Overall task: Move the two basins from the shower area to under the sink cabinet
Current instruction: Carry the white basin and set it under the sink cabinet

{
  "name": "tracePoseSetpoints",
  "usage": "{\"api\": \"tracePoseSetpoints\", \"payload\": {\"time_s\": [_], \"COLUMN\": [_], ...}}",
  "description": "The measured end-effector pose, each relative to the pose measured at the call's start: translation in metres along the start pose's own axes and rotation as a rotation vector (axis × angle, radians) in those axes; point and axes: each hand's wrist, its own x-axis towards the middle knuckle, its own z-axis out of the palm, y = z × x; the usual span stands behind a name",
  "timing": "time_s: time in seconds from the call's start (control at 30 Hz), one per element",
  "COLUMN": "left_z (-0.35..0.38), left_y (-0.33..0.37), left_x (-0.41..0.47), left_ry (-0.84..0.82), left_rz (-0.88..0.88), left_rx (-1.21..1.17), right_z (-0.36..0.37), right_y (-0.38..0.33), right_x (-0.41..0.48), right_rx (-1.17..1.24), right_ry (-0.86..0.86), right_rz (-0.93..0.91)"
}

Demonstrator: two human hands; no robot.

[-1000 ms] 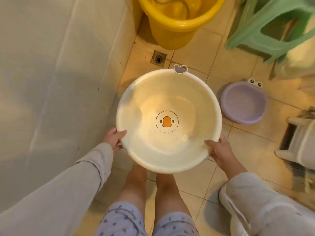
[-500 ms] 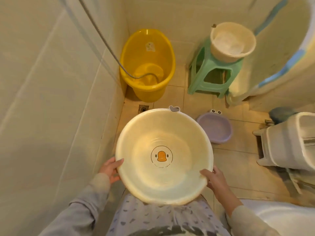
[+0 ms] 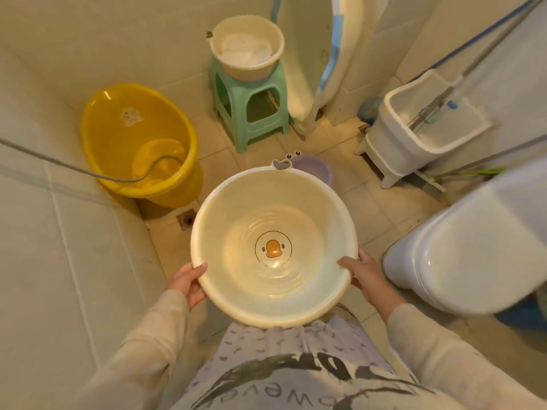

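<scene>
I hold a large cream basin (image 3: 236,220) with an orange duck mark in its bottom, level in front of my waist. My left hand (image 3: 187,282) grips its near-left rim and my right hand (image 3: 364,272) grips its near-right rim. A small purple basin (image 3: 316,169) with two cartoon eyes on its rim stands on the tiled floor behind it, mostly hidden by the cream basin.
A yellow tub (image 3: 136,143) with a shower hose in it stands by the left wall. A green stool (image 3: 251,113) carries another cream basin (image 3: 247,48). A white mop bucket (image 3: 420,125) and a toilet (image 3: 473,250) are on the right. A floor drain (image 3: 186,219) lies near the wall.
I have stood up with the cream basin raised from near the floor to waist height. The view has widened and the purple basin has slipped behind the cream one.
</scene>
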Motion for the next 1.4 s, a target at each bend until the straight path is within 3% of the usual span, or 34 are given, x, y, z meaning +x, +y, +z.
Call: {"api": "tracePoseSetpoints", "payload": {"time_s": [0.33, 0.6, 0.87, 1.13, 1.4], "left_z": [0.071, 0.168, 0.243, 0.274, 0.307], "left_y": [0.027, -0.043, -0.168, -0.329, -0.476], "left_x": [0.014, -0.011, -0.069, -0.129, -0.211], "left_ry": [-0.209, -0.475, -0.724, -0.724, -0.867], "left_rz": [-0.030, -0.021, -0.025, -0.054, -0.044], "left_rx": [0.625, 1.137, 1.461, 1.617, 1.778], "right_z": [-0.007, -0.020, -0.043, -0.116, -0.175], "right_y": [0.134, 0.225, 0.320, 0.412, 0.492], "right_x": [-0.093, -0.180, -0.255, -0.320, -0.392], "right_rx": [0.584, 0.994, 1.320, 1.466, 1.607], "right_ry": [0.414, 0.730, 0.941, 1.099, 1.260], "right_rz": [0.111, 0.094, 0.052, 0.100, 0.066]}}
